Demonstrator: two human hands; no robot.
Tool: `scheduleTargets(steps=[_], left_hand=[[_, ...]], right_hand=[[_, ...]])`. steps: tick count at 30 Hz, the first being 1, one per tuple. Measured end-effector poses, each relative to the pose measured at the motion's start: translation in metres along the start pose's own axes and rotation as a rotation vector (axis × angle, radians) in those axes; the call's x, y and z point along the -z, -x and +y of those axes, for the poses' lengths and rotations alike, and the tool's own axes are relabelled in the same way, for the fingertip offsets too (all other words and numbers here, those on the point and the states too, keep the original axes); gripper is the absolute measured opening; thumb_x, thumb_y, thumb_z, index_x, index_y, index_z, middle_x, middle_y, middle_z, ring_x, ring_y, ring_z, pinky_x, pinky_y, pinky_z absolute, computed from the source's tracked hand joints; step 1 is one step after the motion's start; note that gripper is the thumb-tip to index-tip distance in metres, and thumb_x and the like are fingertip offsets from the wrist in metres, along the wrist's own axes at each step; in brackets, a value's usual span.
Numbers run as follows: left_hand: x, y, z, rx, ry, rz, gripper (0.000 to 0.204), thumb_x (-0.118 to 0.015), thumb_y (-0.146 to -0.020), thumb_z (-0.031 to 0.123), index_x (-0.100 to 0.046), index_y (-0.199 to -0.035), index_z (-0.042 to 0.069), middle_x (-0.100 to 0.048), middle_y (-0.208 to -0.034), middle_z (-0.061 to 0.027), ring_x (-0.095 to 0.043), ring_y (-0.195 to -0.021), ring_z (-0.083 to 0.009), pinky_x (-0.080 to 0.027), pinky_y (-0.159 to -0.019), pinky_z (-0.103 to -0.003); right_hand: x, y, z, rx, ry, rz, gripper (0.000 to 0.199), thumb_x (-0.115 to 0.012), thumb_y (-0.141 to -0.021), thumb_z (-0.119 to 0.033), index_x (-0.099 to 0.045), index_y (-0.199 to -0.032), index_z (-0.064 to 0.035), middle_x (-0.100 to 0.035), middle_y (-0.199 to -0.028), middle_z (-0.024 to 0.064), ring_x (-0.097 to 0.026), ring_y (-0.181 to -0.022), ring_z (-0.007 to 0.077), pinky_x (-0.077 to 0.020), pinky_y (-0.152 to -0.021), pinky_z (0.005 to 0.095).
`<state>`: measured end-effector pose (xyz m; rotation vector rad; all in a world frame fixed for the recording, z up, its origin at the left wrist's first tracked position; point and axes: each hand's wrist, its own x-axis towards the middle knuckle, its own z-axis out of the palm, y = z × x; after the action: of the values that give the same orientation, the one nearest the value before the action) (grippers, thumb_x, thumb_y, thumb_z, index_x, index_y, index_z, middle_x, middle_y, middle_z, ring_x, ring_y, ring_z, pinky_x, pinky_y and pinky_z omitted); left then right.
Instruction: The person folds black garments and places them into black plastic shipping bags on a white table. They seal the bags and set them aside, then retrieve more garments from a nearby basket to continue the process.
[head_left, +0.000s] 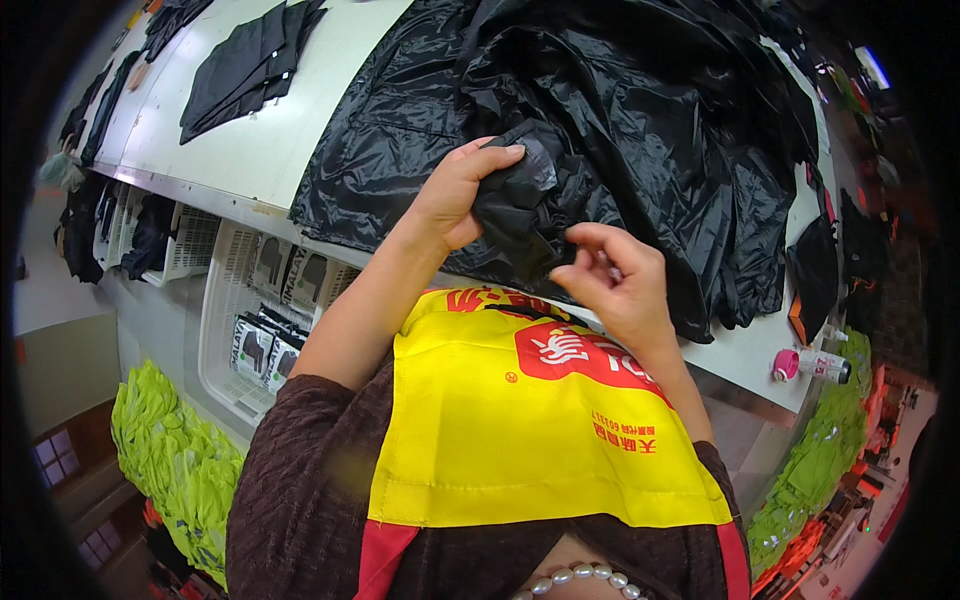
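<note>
A large glossy black garment (650, 110) lies spread and rumpled over the table before me. My left hand (450, 195) is closed on a bunched part of this garment, with the thumb on top beside a greyish, see-through patch (540, 168). Just to the right and nearer to me is my right hand (630, 285). Its fingers are curled, thumb and forefinger drawn together at the edge of the gathered cloth. Whatever they may pinch is too small to make out.
Folded black cloth pieces (245, 75) lie on the white table (330, 70) at the far left. Below its edge, a white plastic basket (215, 335) holds flat printed packages (262, 350). A white bottle (825, 366) stands out at right. Bright green piles (175, 460) flank me.
</note>
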<state>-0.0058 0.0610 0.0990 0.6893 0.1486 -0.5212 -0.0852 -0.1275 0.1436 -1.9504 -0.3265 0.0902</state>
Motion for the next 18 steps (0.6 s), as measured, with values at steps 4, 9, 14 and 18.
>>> scheduleTargets(steps=[4, 9, 14, 18], left_hand=[[-0.005, -0.005, -0.003, 0.006, -0.022, 0.048, 0.004, -0.058, -0.084, 0.008, -0.057, -0.084, 0.004, -0.064, -0.080, -0.0070, -0.064, -0.071, -0.0173, -0.055, -0.066, -0.031], [-0.024, -0.005, -0.004, 0.027, 0.013, 0.103, 0.005, -0.058, -0.084, 0.008, -0.057, -0.083, 0.004, -0.064, -0.080, -0.0074, -0.064, -0.070, -0.0185, -0.055, -0.066, -0.032], [-0.022, -0.009, -0.002, 0.121, 0.068, 0.089, 0.007, -0.057, -0.084, 0.010, -0.058, -0.086, 0.003, -0.065, -0.084, -0.0089, -0.066, -0.073, -0.0202, -0.056, -0.069, -0.034], [-0.016, -0.011, -0.005, 0.221, 0.043, -0.099, 0.021, -0.055, -0.085, 0.010, -0.057, -0.104, 0.000, -0.066, -0.096, -0.0128, -0.066, -0.085, -0.0231, -0.055, -0.078, -0.037]], right_hand=[[-0.002, -0.004, 0.011, 0.163, 0.264, 0.132, 0.020, -0.073, -0.075, -0.010, -0.061, -0.087, 0.0004, -0.054, -0.064, 0.0042, -0.049, -0.056, 0.0076, -0.0379, -0.051, 0.0209], [0.009, -0.001, 0.031, 0.101, -0.119, 0.187, 0.013, -0.065, -0.085, -0.014, -0.061, -0.084, -0.0013, -0.060, -0.070, 0.0018, -0.050, -0.054, 0.0063, -0.0369, -0.048, 0.0200], [0.024, -0.012, 0.053, 0.010, -0.697, 0.401, 0.019, -0.053, -0.093, -0.023, -0.057, -0.086, -0.0062, -0.051, -0.067, 0.0005, -0.039, -0.049, 0.0046, -0.0267, -0.042, 0.0184], [0.035, -0.066, 0.079, -0.166, -0.668, 0.354, 0.029, -0.051, -0.094, -0.030, -0.062, -0.106, -0.0060, -0.057, -0.082, -0.0007, -0.039, -0.058, 0.0022, -0.0301, -0.047, 0.0163]])
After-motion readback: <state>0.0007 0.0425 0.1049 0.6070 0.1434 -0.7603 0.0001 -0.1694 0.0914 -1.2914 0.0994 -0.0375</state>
